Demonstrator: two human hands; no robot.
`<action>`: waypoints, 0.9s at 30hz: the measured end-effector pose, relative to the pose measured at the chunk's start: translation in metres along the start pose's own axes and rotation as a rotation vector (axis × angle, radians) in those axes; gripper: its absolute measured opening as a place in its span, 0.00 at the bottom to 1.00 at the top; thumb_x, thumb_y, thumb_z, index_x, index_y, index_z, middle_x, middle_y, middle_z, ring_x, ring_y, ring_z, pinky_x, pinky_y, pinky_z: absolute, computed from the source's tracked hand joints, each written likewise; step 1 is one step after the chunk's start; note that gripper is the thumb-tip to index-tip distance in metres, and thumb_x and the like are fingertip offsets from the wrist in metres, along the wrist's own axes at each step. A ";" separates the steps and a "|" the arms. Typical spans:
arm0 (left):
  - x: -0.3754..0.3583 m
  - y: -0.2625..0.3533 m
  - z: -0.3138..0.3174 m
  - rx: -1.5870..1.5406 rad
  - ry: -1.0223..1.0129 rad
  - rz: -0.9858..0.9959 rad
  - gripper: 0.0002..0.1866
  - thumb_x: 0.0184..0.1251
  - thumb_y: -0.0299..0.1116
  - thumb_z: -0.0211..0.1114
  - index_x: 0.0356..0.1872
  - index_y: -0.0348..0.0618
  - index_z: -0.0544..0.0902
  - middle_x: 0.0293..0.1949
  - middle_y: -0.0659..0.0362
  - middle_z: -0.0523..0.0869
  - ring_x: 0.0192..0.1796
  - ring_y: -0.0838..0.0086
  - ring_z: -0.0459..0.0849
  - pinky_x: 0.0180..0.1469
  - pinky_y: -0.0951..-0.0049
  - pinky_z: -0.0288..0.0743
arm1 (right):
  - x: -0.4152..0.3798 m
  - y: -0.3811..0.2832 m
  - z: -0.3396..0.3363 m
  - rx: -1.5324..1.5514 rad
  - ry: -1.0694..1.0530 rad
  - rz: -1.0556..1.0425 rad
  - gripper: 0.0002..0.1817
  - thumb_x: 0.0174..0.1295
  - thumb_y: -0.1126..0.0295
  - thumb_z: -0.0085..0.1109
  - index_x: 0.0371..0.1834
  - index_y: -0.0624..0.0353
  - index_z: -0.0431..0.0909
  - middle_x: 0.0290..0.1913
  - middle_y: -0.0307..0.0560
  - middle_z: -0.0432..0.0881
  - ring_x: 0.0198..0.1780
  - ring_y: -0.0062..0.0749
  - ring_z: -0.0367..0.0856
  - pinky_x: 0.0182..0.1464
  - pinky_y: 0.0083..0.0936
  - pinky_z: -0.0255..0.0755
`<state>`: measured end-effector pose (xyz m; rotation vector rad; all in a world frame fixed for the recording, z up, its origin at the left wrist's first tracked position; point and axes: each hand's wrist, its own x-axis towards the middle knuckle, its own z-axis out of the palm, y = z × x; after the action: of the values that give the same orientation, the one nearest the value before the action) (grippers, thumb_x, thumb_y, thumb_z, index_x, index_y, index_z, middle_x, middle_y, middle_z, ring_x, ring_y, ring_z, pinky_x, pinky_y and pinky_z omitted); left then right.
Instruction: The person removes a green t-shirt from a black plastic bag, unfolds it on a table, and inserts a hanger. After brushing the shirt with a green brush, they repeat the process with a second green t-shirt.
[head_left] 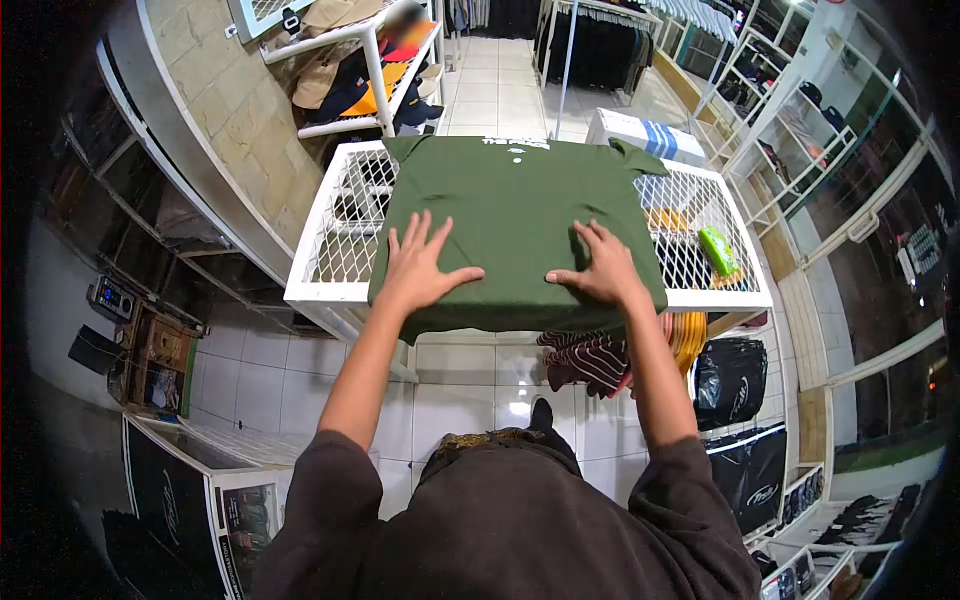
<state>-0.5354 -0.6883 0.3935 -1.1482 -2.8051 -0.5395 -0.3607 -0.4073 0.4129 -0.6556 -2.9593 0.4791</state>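
Observation:
A green T-shirt (510, 200) lies spread over a white mesh-topped table (330, 291). Its sleeves are at the far side, with white lettering at the far edge, and the near edge drapes over the table's front. My left hand (420, 268) rests on the left part of the shirt, fingers spread and thumb pointing inward. On the right part, my right hand (603, 265) lies with its fingers apart and its thumb toward the middle. Neither hand grips the cloth.
A bright green packet (717, 250) lies on the mesh at the right. Behind the table stands a white box with blue stripes (650, 135). Striped clothes (590, 360) hang below. A shelf with caps (335, 85) stands at the back left; black bags (730, 382) are at the right.

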 end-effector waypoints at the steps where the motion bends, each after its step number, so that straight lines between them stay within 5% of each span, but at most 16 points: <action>1: -0.017 -0.003 0.003 -0.052 0.045 0.065 0.58 0.50 0.76 0.69 0.78 0.47 0.69 0.79 0.42 0.63 0.83 0.50 0.57 0.82 0.41 0.41 | -0.015 0.008 0.013 0.015 0.113 -0.120 0.58 0.45 0.30 0.74 0.77 0.51 0.68 0.79 0.61 0.65 0.80 0.57 0.60 0.79 0.55 0.53; 2: -0.033 -0.007 0.005 -0.105 0.086 0.130 0.48 0.62 0.70 0.67 0.75 0.48 0.73 0.77 0.44 0.68 0.81 0.52 0.61 0.82 0.43 0.45 | -0.029 0.014 0.024 0.031 0.222 -0.239 0.47 0.56 0.35 0.71 0.74 0.52 0.74 0.76 0.60 0.69 0.78 0.56 0.65 0.78 0.53 0.55; 3: -0.049 -0.009 0.003 -0.107 0.078 0.124 0.48 0.62 0.70 0.67 0.75 0.48 0.73 0.77 0.44 0.68 0.81 0.52 0.61 0.82 0.43 0.45 | -0.047 0.014 0.026 0.034 0.213 -0.237 0.47 0.56 0.35 0.71 0.74 0.52 0.74 0.76 0.60 0.69 0.78 0.56 0.65 0.78 0.53 0.55; 5: -0.076 -0.012 -0.005 -0.080 0.234 0.228 0.29 0.72 0.51 0.67 0.69 0.50 0.81 0.72 0.54 0.78 0.76 0.57 0.72 0.78 0.48 0.56 | -0.079 0.013 0.021 0.022 0.392 -0.376 0.27 0.68 0.53 0.66 0.67 0.50 0.81 0.72 0.51 0.77 0.73 0.51 0.72 0.76 0.49 0.59; 9: -0.087 -0.028 0.014 -0.075 0.419 0.253 0.20 0.68 0.32 0.70 0.61 0.52 0.87 0.63 0.63 0.86 0.69 0.64 0.79 0.70 0.54 0.66 | -0.085 0.032 0.040 0.093 0.486 -0.414 0.23 0.66 0.70 0.66 0.65 0.45 0.83 0.66 0.41 0.83 0.71 0.42 0.76 0.75 0.46 0.62; 13: -0.084 -0.022 0.014 -0.203 0.508 0.258 0.10 0.68 0.29 0.70 0.49 0.45 0.90 0.52 0.61 0.92 0.61 0.64 0.85 0.67 0.57 0.69 | -0.083 0.028 0.036 0.109 0.514 -0.428 0.17 0.65 0.71 0.66 0.57 0.50 0.86 0.61 0.39 0.86 0.67 0.41 0.79 0.72 0.44 0.65; 16: -0.092 -0.017 0.002 -0.234 0.489 0.224 0.05 0.70 0.28 0.67 0.43 0.41 0.88 0.46 0.57 0.91 0.57 0.62 0.86 0.63 0.57 0.72 | -0.091 0.016 0.030 0.147 0.580 -0.411 0.08 0.65 0.73 0.65 0.46 0.55 0.85 0.49 0.42 0.89 0.57 0.43 0.84 0.63 0.41 0.69; 19: -0.116 -0.010 -0.020 -0.240 0.350 0.139 0.04 0.69 0.27 0.67 0.39 0.39 0.86 0.41 0.54 0.89 0.48 0.56 0.86 0.57 0.58 0.73 | -0.115 0.005 0.025 0.138 0.527 -0.394 0.01 0.67 0.75 0.61 0.38 0.60 0.80 0.33 0.50 0.79 0.39 0.48 0.78 0.49 0.39 0.68; 25: -0.161 -0.009 -0.054 -0.414 -0.107 0.024 0.06 0.70 0.31 0.67 0.38 0.39 0.86 0.38 0.53 0.88 0.42 0.54 0.84 0.52 0.60 0.75 | -0.153 -0.011 0.015 0.237 0.260 -0.273 0.06 0.68 0.69 0.64 0.37 0.60 0.82 0.33 0.49 0.81 0.39 0.48 0.78 0.46 0.40 0.69; 27: -0.150 0.005 -0.064 -0.430 -0.082 0.027 0.08 0.69 0.34 0.69 0.38 0.39 0.87 0.38 0.54 0.88 0.43 0.55 0.84 0.52 0.60 0.75 | -0.146 -0.014 0.015 0.244 0.310 -0.289 0.09 0.67 0.66 0.66 0.37 0.61 0.82 0.34 0.49 0.81 0.39 0.49 0.78 0.45 0.40 0.70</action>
<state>-0.4290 -0.8072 0.4263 -1.2946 -2.8155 -1.1607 -0.2363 -0.4853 0.4022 -0.2441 -2.5878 0.6313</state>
